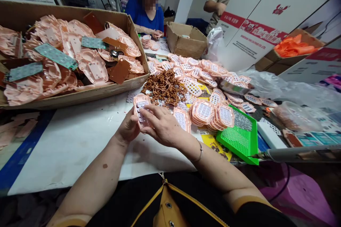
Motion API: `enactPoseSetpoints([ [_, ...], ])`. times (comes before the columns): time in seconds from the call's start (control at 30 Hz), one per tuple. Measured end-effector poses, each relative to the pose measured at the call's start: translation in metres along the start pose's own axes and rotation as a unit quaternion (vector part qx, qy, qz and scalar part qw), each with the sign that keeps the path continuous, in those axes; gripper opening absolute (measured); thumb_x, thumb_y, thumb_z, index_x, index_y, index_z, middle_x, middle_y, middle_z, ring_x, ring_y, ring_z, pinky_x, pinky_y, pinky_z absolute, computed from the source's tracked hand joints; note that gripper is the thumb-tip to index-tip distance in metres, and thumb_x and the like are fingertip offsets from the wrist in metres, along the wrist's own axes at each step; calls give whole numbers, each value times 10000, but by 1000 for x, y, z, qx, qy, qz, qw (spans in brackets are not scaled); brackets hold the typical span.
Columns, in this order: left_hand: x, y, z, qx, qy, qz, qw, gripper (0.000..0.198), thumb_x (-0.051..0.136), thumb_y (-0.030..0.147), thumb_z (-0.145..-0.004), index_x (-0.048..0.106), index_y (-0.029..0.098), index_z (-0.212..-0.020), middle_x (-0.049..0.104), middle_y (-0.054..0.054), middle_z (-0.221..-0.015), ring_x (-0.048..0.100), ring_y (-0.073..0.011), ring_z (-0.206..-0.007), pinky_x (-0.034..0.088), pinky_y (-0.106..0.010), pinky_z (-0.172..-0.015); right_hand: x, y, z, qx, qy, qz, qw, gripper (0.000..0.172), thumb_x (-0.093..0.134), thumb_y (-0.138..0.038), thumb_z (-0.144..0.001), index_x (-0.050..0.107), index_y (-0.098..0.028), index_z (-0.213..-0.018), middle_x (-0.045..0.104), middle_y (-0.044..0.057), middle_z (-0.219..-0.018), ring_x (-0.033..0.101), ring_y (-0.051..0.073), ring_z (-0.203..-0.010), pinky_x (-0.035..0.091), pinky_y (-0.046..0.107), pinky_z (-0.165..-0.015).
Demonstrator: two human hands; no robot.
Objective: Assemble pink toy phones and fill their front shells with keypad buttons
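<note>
Over the near part of the white table, my left hand (129, 126) grips a pink plastic casing (141, 103) by its left side. The casing is tilted up and shows a pale keypad-like insert with dark holes below. My right hand (161, 124) lies across the casing's lower right, with fingers bent onto its face; its fingertips partly cover it. Just beyond is a heap of small brown pieces (165, 87). Right of my hands, another pink casing with a white keypad insert (182, 118) leans by stacks of similar casings (205, 111).
A cardboard box (112, 90) of pink shells and green circuit boards stands left. A green tray (239, 142) holds small metal screws, beside a screwdriver-like tool (293, 154). Perforated pink casings (193, 87) pile up behind. A person in blue (145, 14) sits opposite; another stands behind.
</note>
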State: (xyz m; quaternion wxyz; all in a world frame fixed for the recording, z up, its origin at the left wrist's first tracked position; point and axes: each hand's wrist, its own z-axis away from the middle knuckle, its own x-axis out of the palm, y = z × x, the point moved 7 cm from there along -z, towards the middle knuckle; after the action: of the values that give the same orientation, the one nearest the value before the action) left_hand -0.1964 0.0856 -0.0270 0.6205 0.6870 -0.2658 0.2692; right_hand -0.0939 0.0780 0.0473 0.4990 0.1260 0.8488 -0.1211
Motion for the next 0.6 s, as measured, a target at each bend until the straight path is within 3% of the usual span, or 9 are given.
enactPoseSetpoints([
  [0.17, -1, 0, 1, -5, 18, -6, 1000, 877, 925, 627, -457, 701, 179, -1178, 710, -144, -1174, 568, -396, -1306, 490, -491, -1089, 4, -6, -1, 20, -20, 17, 999, 618, 380, -578, -1007, 538, -137, -1410, 613, 187, -1371, 588, 287, -1219, 494, 435, -978],
  [0.27, 1, 2, 1, 9, -5, -13, 1000, 815, 910, 623, -512, 702, 203, -1179, 722, -124, -1151, 580, -382, -1299, 493, -490, -1088, 2, -4, -1, 31, -16, 35, 999, 631, 375, -585, -1006, 541, -131, -1411, 628, 185, -1361, 598, 286, -1210, 483, 426, -967],
  [0.4, 1, -1, 1, 0, -39, -5, 999, 765, 829, 728, -548, 731, 191, -1085, 734, -107, -1095, 585, -379, -1297, 533, -439, -1042, 4, -7, 1, -32, -19, 43, 998, 687, 366, -636, -988, 525, -144, -1441, 574, 169, -1465, 515, 265, -1358, 390, 412, -1110],
  [0.6, -5, -1, 1, -1, -7, 21, 1000, 779, 869, 690, -519, 711, 214, -1116, 740, -93, -1075, 605, -357, -1276, 552, -425, -1021, 13, -2, 10, 4, -33, 55, 998, 712, 359, -656, -983, 473, -171, -1491, 521, 155, -1528, 436, 266, -1447, 272, 443, -1207],
])
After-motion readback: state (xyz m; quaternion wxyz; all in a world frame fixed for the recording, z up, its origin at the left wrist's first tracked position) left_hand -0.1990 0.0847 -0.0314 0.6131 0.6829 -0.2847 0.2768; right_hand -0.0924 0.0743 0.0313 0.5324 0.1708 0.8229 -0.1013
